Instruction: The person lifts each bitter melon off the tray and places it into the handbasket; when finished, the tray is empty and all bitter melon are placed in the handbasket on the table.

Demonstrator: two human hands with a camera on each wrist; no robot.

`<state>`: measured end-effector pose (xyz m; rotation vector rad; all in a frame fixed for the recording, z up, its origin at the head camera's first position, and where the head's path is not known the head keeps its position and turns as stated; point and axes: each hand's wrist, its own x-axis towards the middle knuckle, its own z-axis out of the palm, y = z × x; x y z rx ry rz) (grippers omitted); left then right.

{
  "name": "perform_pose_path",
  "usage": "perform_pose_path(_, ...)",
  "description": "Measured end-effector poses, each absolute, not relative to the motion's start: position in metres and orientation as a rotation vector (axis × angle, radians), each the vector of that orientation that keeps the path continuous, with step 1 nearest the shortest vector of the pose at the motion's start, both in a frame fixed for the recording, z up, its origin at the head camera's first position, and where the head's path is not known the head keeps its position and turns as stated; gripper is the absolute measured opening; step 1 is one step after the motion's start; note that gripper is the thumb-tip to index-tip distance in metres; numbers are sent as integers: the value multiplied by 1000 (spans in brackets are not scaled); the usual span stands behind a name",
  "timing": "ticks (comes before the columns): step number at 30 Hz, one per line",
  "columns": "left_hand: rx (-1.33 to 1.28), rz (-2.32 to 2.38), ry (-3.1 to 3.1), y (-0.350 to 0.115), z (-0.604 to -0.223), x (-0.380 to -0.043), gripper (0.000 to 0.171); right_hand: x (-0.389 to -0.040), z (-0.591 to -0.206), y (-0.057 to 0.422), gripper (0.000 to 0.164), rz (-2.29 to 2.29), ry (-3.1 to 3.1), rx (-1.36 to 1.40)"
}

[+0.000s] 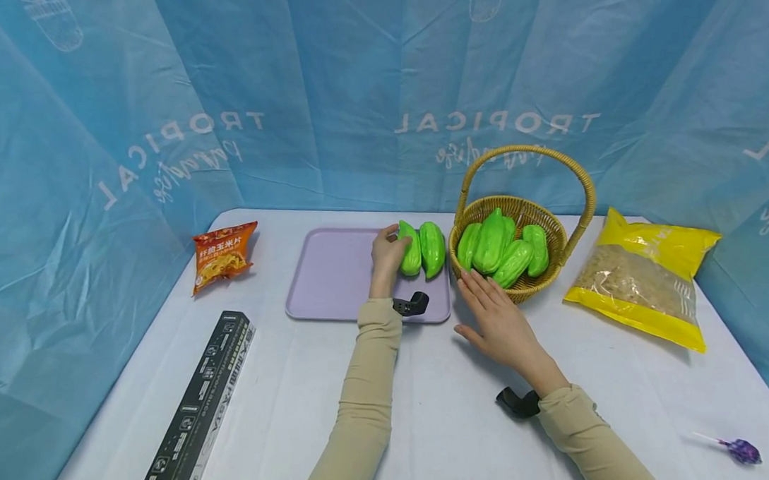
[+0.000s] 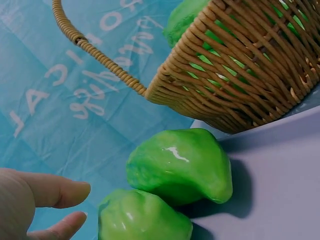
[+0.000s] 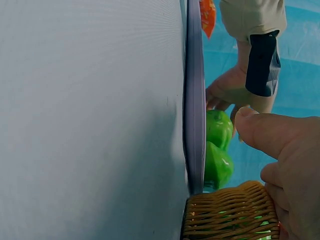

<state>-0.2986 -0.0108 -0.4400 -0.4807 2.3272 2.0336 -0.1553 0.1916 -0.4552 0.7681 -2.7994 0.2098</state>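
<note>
**Glossy green gourds: one at the left hand, more in the basket**

Head view: just right of centre, the left hand lies against the nearer of two green gourds on the right part of a lilac tray. Its fingers appear to curve round the gourd's left flank, though how firmly they grip I cannot tell. The second gourd lies just beside the first. The right hand rests flat on the white table, fingers spread and straight, holding nothing, just in front of the wicker basket, where more gourds are piled.

Left wrist view: at centre and bottom, the two gourds look shiny, smooth and lumpy. They probably feel hard and slippery, like light moulded plastic. The fingertips at lower left stand apart from the skin here, loosely curled. A grip across the wide middle, thumb opposite fingers, should hold best; the tapered ends would likely slide.

Right wrist view: at right, the thumb is extended, touching nothing. The tray's edge runs vertically, with gourds behind it above the basket's weave.
</note>
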Motion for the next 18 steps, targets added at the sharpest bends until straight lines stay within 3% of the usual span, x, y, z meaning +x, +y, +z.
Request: perform_pose_path(18,-450,1957,2364,-11,-447,-299,52,-155,-455,192,80,212,-2795,773)
